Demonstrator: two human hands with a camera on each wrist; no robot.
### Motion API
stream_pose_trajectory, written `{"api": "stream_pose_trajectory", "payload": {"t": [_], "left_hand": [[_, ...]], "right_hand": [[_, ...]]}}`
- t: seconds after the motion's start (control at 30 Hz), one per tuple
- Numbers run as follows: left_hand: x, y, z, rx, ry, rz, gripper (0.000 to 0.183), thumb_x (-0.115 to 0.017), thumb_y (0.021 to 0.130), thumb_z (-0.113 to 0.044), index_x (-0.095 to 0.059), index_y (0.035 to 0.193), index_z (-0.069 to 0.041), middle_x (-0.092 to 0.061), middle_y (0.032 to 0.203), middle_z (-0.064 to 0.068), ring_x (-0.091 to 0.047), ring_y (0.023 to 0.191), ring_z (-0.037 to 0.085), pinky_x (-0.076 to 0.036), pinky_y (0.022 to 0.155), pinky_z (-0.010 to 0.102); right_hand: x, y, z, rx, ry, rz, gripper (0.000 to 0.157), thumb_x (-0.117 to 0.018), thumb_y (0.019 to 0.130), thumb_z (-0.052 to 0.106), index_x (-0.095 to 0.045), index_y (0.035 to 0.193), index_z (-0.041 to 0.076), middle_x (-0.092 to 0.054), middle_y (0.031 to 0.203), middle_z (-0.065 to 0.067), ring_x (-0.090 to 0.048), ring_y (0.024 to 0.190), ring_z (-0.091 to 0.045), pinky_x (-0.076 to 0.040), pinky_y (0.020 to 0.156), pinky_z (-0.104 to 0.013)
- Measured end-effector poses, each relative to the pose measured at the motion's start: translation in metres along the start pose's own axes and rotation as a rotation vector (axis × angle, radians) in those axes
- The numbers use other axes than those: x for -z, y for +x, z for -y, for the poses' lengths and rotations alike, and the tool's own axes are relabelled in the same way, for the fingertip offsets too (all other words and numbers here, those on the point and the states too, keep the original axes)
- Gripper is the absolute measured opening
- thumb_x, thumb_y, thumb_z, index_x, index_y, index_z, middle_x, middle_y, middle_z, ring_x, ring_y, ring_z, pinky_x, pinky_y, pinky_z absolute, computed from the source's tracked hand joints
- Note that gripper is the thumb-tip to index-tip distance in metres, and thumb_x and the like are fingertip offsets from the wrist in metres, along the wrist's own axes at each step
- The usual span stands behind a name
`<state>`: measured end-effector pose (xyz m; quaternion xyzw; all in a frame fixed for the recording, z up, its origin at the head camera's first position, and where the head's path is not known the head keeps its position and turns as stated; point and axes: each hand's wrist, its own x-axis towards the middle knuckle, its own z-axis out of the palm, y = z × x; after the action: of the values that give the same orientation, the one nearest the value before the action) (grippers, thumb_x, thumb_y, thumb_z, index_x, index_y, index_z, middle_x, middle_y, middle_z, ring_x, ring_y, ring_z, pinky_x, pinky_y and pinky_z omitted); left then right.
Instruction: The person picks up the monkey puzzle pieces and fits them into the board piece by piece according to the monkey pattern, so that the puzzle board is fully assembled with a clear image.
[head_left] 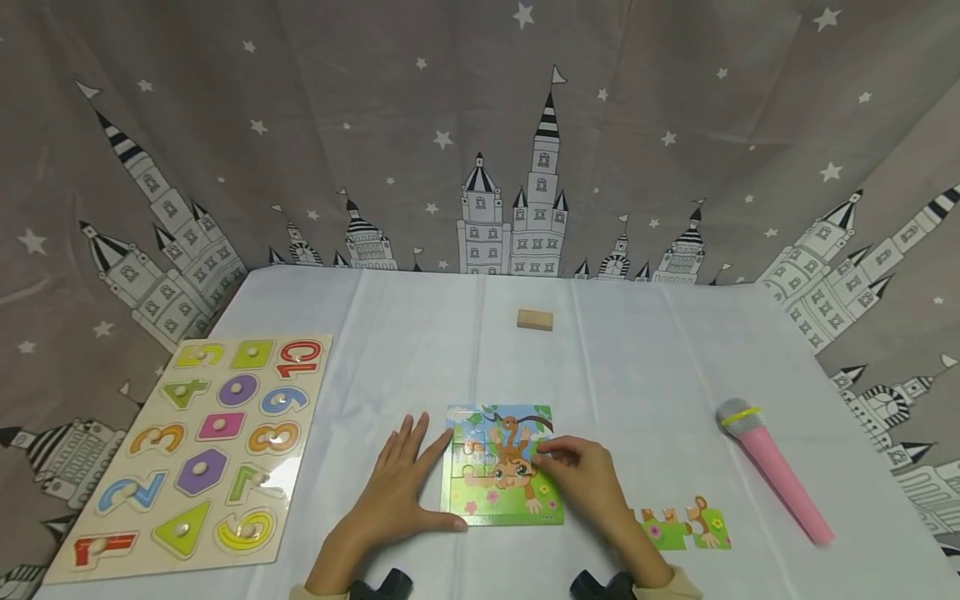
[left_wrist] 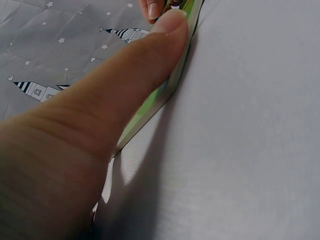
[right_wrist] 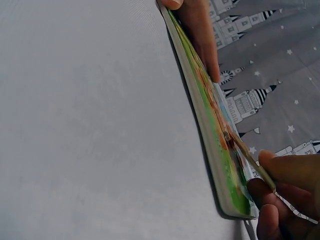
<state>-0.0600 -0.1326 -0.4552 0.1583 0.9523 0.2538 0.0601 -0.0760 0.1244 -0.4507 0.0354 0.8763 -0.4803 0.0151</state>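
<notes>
Pinching a small, thin, flat puzzle piece in the right hand, holding thumb and curled fingers nearly together on it. Jutting past the fingertips, tilting over the three o'clock side of a square, green-and-blue, monkey-printed puzzle board. Resting the left hand at the board's nine o'clock side, holding straight fingers widely spread, gripping nothing, touching the edge with the thumb near seven o'clock. Showing loose, green-and-brown, printed puzzle pieces at four o'clock from the right hand. Working on a white-cloth-covered bench, with a pink, grey-headed microphone at three o'clock.
</notes>
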Motion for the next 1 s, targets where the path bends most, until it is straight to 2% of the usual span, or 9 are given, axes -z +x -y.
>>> {"api": "stream_pose_trajectory", "payload": {"t": [0.33,0.5,0.63,1.0], "left_hand": [[-0.0003,0.0,0.0008,0.004,-0.001,0.002,0.114,-0.068,0.049,-0.073,-0.028,0.143,-0.023,-0.008,0.153,0.015,-0.001,0.141,0.035,-0.005,0.113,0.052],[-0.0003,0.0003,0.0003,0.011,-0.001,0.01,0.114,-0.068,0.049,-0.074,-0.029,0.143,-0.023,-0.008,0.153,0.015,0.0,0.141,0.034,-0.005,0.113,0.052],[-0.0004,0.0004,0.0001,0.002,0.002,0.001,0.113,-0.069,0.049,-0.073,-0.029,0.143,-0.022,-0.009,0.153,0.015,-0.001,0.141,0.035,-0.005,0.113,0.052],[-0.0011,0.0,0.0002,-0.011,0.009,-0.017,0.113,-0.069,0.049,-0.072,-0.03,0.142,-0.021,-0.012,0.152,0.016,-0.003,0.141,0.036,-0.007,0.113,0.052]], "right_hand": [[-0.0025,-0.002,0.0008,0.109,-0.084,-0.008,0.03,-0.077,0.07,0.02,-0.063,0.096,0.013,-0.058,0.062,0.007,-0.042,0.051,-0.002,-0.035,0.047,-0.016],[-0.0027,-0.0038,0.0026,0.152,-0.158,-0.03,0.03,-0.077,0.07,0.02,-0.063,0.095,0.011,-0.056,0.061,0.008,-0.038,0.047,-0.001,-0.032,0.043,-0.016],[-0.0031,-0.0041,0.0048,0.151,-0.195,-0.033,0.029,-0.076,0.071,0.02,-0.066,0.095,0.009,-0.056,0.062,0.008,-0.037,0.048,-0.001,-0.031,0.042,-0.016],[-0.0066,-0.0069,0.0068,0.211,-0.219,-0.07,0.028,-0.076,0.071,0.015,-0.068,0.095,0.002,-0.053,0.071,0.002,-0.04,0.055,0.0,-0.037,0.047,-0.013]]}}
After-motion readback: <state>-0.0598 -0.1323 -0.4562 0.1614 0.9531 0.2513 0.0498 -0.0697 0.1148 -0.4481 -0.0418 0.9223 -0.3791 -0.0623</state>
